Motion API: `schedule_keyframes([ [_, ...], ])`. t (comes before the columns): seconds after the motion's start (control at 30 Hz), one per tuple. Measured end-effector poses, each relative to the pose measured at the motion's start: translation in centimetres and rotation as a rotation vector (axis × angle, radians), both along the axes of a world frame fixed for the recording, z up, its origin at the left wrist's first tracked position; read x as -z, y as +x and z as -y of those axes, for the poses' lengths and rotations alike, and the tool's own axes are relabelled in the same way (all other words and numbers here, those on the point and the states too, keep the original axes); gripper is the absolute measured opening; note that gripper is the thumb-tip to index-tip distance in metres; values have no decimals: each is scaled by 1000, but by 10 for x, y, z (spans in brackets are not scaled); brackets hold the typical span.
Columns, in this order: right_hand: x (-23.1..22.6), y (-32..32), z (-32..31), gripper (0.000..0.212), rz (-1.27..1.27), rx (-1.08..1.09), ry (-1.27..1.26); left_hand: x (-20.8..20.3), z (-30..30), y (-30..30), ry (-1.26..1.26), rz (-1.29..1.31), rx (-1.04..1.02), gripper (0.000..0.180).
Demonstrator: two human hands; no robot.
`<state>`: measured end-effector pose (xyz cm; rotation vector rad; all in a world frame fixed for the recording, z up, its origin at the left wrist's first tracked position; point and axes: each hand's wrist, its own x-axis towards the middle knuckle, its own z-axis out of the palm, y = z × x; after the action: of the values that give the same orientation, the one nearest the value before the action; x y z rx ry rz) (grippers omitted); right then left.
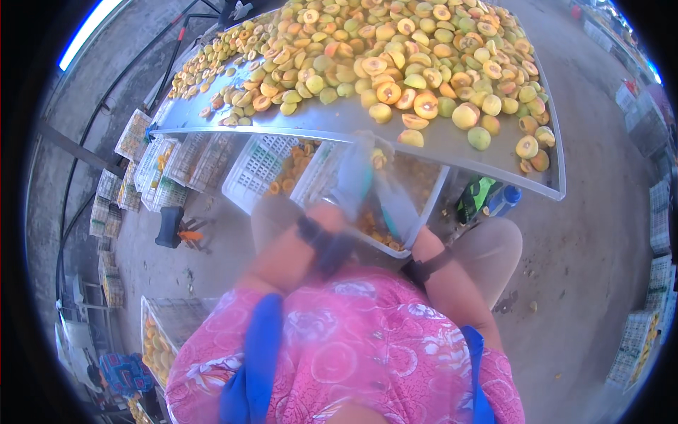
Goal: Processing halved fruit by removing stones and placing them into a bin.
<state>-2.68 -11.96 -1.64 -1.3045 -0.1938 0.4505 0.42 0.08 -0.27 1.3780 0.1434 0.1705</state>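
Observation:
Halved yellow-orange peaches (332,56) are heaped on a metal table (318,125) in front of me, some with cut faces and pits showing. My left hand (353,173), in a pale glove, is just below the table's front edge and smeared by motion. Close beside it is my right hand (395,205), also gloved and blurred. A peach piece (379,157) shows between the hands; which one holds it, if either, I cannot tell. Both hands are over a white plastic crate (441,187) with peach pieces in it.
Another white crate (258,166) with peach pieces stands to the left. Stacked crates (134,134) line the left side. Behind it are a small dark stool (169,226) and a fruit-filled crate (159,332). A blue bottle (504,200) and a green-black bag (477,196) stand under the table's right side.

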Motion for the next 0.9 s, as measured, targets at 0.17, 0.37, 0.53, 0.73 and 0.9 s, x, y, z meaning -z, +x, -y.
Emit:
schedule_keyframes([
  [0.17, -7, 3, 6, 36, -261, -202, 119, -25, 2, -12, -200, -127, 92, 42],
  [0.37, -9, -4, -1, 39, -154, -104, 108, 16, -8, -6, 286, 25, -226, 46],
  [0.53, -5, -4, -1, 35, -99, -210, 139, -4, -12, -17, 307, -16, -69, 54],
  [0.73, -35, -16, 14, 31, -295, -349, 159, -75, -10, -34, 136, -68, 247, 64],
  [0.9, -41, -17, 5, 30, -386, -404, 255, -52, -21, -24, 399, -81, 206, 61],
])
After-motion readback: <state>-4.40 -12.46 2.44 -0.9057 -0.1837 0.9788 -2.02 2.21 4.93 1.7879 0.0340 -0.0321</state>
